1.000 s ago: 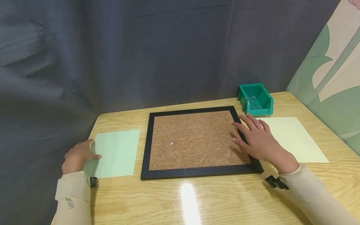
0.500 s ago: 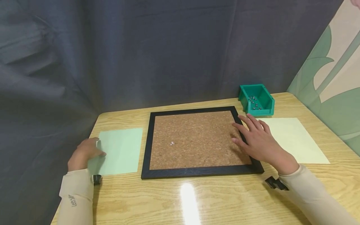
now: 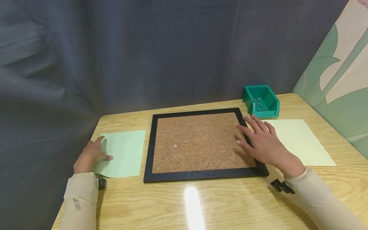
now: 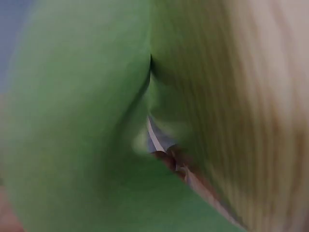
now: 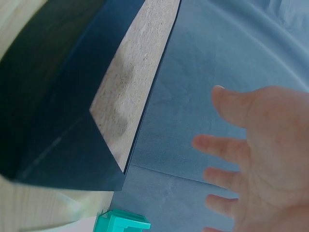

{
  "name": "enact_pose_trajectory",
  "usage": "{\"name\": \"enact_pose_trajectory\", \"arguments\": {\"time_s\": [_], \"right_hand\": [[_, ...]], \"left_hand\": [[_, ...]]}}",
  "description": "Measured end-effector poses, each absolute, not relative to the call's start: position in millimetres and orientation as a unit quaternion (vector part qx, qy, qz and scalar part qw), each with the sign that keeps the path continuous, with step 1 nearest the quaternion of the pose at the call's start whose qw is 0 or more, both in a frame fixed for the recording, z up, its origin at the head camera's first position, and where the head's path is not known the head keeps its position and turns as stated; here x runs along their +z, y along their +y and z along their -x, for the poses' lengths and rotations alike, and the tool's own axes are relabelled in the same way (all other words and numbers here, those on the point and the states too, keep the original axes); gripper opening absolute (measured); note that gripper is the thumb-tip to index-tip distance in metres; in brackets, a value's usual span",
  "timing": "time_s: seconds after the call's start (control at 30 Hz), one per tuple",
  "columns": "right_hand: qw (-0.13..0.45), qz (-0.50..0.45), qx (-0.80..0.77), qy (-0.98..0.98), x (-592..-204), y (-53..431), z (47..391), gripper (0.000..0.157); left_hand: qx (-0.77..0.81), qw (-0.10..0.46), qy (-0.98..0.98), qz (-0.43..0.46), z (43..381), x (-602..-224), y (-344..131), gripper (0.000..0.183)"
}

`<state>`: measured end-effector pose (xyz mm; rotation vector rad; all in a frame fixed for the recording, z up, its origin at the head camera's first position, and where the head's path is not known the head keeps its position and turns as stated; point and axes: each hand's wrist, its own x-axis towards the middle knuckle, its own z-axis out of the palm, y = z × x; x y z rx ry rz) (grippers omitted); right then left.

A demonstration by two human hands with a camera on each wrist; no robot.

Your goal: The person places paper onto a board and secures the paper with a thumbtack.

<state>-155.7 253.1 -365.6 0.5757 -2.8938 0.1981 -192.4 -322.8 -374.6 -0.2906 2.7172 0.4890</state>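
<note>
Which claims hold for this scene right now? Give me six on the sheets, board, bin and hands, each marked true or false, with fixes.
1. The left hand is at the left edge of the light green sheet. True.
2. The green bin stands near the far right corner of the cork board. True.
3. The light green sheet lies on the cork board. False: it is left of the board.
4. The pale yellow sheet is right of the cork board. True.
5. The green bin is empty. False: small objects lie in it.
6. The right hand grips the green bin. False: it is over the board's right side, gripping nothing.
</note>
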Motion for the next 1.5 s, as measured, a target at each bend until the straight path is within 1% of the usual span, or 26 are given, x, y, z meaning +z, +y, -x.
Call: {"name": "enact_pose_trajectory", "arguments": {"time_s": [0.2,0.27,0.33,0.43,0.53,0.6,0.7,0.8,1.03,1.2,1.33,1.43,1.5], "right_hand": [[0.083,-0.188,0.066,-0.976,-364.1,254.1,155.3,0.055],[0.079,-0.186,0.067,-0.977,-363.2,254.4,155.2,0.056],[0.077,-0.185,0.068,-0.977,-362.7,254.5,155.3,0.056],[0.075,-0.186,0.068,-0.977,-362.0,254.7,155.4,0.056],[0.074,-0.187,0.068,-0.977,-361.0,254.8,155.5,0.057],[0.074,-0.188,0.068,-0.977,-360.0,254.5,155.9,0.057],[0.073,-0.189,0.065,-0.977,-358.7,253.6,156.6,0.057],[0.07,-0.188,0.06,-0.978,-358.2,252.9,157.0,0.057],[0.068,-0.185,0.05,-0.979,-359.3,253.1,156.0,0.056],[0.064,-0.186,0.051,-0.979,-360.3,254.2,154.8,0.056],[0.055,-0.182,0.05,-0.98,-359.7,254.9,154.3,0.055],[0.052,-0.181,0.048,-0.981,-358.1,255.2,154.4,0.055],[0.051,-0.181,0.047,-0.981,-356.6,255.3,154.6,0.054]], "left_hand": [[0.173,0.183,0.963,0.095,192.6,-374.0,-323.2,0.119],[0.162,0.186,0.964,0.096,193.8,-373.9,-322.9,0.118],[0.154,0.188,0.965,0.098,195.1,-373.7,-323.4,0.113],[0.154,0.186,0.964,0.108,196.1,-373.4,-326.9,0.097],[0.172,0.17,0.963,0.116,195.4,-372.5,-331.9,0.088],[0.192,0.154,0.962,0.119,194.2,-371.5,-335.5,0.09],[0.224,0.134,0.957,0.128,191.7,-367.4,-340.2,0.101],[0.246,0.127,0.951,0.136,190.4,-363.4,-343.9,0.104],[0.26,0.141,0.946,0.129,189.9,-357.6,-345.9,0.088],[0.244,0.111,0.954,0.134,187.0,-356.1,-347.1,0.075],[0.23,0.088,0.962,0.118,185.9,-355.5,-348.2,0.065],[0.227,0.083,0.965,0.103,185.8,-353.3,-348.5,0.057],[0.23,0.085,0.964,0.104,186.9,-350.8,-348.1,0.056]]}}
